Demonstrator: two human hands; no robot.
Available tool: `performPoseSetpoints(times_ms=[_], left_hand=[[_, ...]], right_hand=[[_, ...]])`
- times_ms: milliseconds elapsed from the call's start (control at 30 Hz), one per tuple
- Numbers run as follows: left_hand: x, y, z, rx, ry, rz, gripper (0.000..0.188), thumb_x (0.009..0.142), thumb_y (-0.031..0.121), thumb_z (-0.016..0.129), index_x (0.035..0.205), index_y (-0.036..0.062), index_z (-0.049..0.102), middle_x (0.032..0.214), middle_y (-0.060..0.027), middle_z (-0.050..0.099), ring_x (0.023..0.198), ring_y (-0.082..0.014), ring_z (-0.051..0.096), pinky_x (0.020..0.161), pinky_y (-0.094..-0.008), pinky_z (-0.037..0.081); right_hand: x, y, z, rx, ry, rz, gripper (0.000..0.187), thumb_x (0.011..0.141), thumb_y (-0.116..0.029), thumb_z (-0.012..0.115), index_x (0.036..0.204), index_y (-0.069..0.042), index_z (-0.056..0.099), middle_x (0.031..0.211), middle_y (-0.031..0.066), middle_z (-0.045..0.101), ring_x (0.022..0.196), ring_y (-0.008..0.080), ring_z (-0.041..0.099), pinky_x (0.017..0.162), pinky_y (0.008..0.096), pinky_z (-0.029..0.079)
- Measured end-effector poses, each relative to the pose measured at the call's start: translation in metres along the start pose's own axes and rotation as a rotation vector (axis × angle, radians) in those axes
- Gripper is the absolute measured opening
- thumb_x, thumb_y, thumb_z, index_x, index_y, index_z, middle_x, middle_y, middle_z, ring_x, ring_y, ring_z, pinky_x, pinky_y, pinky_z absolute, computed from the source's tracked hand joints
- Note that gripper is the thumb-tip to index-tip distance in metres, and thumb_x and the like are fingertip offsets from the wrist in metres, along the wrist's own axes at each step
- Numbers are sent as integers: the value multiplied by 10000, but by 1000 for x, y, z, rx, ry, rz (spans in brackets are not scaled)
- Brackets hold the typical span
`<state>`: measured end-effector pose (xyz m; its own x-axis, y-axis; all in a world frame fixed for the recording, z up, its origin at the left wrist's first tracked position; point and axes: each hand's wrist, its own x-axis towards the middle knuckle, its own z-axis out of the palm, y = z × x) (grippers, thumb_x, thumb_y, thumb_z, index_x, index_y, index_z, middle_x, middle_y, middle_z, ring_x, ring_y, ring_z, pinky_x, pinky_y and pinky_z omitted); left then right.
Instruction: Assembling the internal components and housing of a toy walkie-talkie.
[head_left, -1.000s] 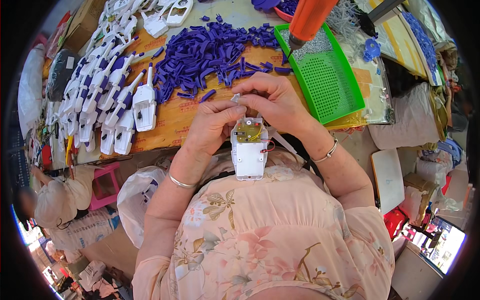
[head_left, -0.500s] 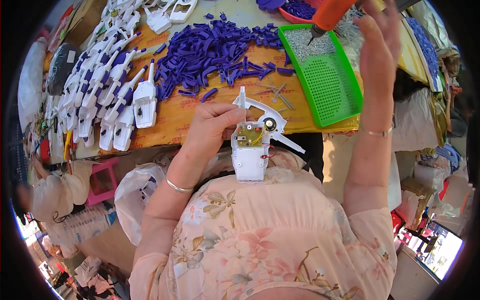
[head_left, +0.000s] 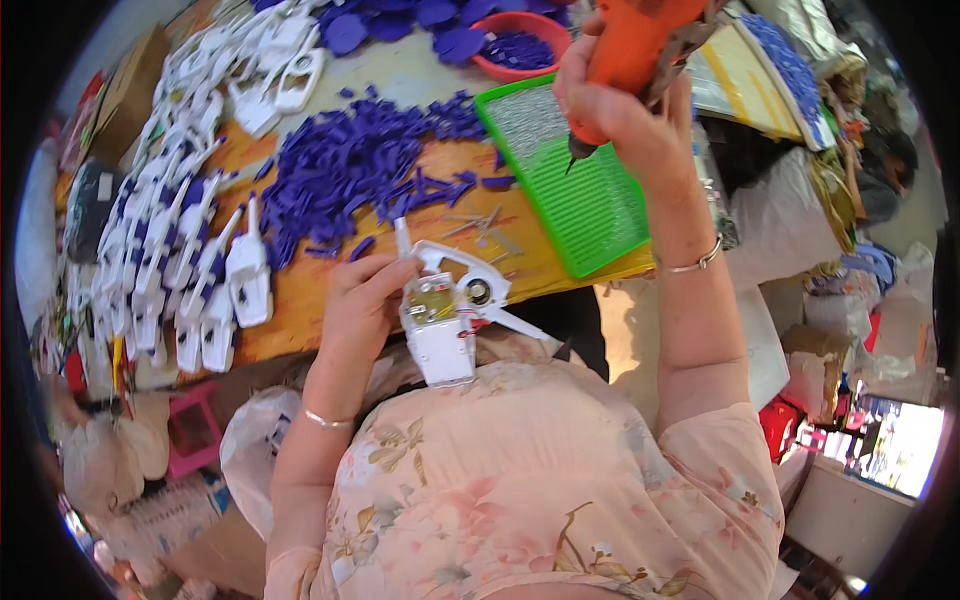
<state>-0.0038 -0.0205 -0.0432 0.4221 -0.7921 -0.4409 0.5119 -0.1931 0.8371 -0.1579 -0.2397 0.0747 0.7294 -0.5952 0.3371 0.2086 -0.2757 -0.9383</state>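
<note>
My left hand (head_left: 362, 305) pinches the upper end of a white plastic housing half (head_left: 443, 358) near the table's front edge. Inside the housing sits a green circuit board (head_left: 434, 302) with thin wires. Beside the board is a round black speaker-like part (head_left: 479, 291) in the housing's looped side piece. My right hand (head_left: 640, 130) is wrapped round an orange power screwdriver (head_left: 635, 50). Its dark bit points down over a green tray (head_left: 592, 262), above the ribbed part. Small silvery screws (head_left: 530, 112) fill the tray's far end.
Purple plastic parts (head_left: 340, 165) lie heaped at the table's middle. White assemblies (head_left: 200, 270) stand in rows on the left. A red bowl (head_left: 545, 30) of purple pieces sits behind the tray, near purple discs (head_left: 400, 18). A few metal rods (head_left: 485, 225) lie near the housing.
My right hand, blurred and apart from the screwdriver before, has closed round it. The screwdriver's tip has lowered toward the tray. My left hand keeps the housing; the whole view has shifted.
</note>
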Motion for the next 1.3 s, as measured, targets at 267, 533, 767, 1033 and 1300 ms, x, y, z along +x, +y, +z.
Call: performPoseSetpoints(times_ms=[267,533,767,1033,1300], left_hand=[[14,-9,2,-42,-52,79,162,823,79,639,904,-61,651,795,-104,664,653,-125,617,573,-218,486],[20,-11,12,-24,-44,95,166,821,90,644,903,-53,656,787,-89,665,641,-118,615,557,-211,476],[21,-11,14,-17,-55,65,141,824,72,633,899,-44,660,804,-101,671,681,-136,639,597,-233,517],[20,-12,15,-31,-55,64,141,830,69,628,900,-50,658,818,-113,672,691,-151,646,603,-239,524],[19,-10,16,-2,-63,58,155,830,77,626,912,-51,655,820,-112,671,689,-144,645,592,-235,521]], right_hand=[[-22,14,-37,43,92,-107,271,788,-88,574,1038,6,530,819,82,594,746,132,576,658,280,481],[-14,53,-44,-88,553,-194,147,753,-6,663,737,-23,518,617,46,561,509,115,535,472,241,431],[-2,72,-46,-35,605,-195,151,749,-8,670,702,-30,528,566,37,555,492,118,538,470,250,434],[-2,72,-42,-26,608,-180,136,757,-3,652,717,-13,522,574,52,561,500,130,546,480,259,443],[-2,76,-44,-42,610,-198,125,761,-3,645,739,-12,522,577,53,564,505,124,550,477,250,446]])
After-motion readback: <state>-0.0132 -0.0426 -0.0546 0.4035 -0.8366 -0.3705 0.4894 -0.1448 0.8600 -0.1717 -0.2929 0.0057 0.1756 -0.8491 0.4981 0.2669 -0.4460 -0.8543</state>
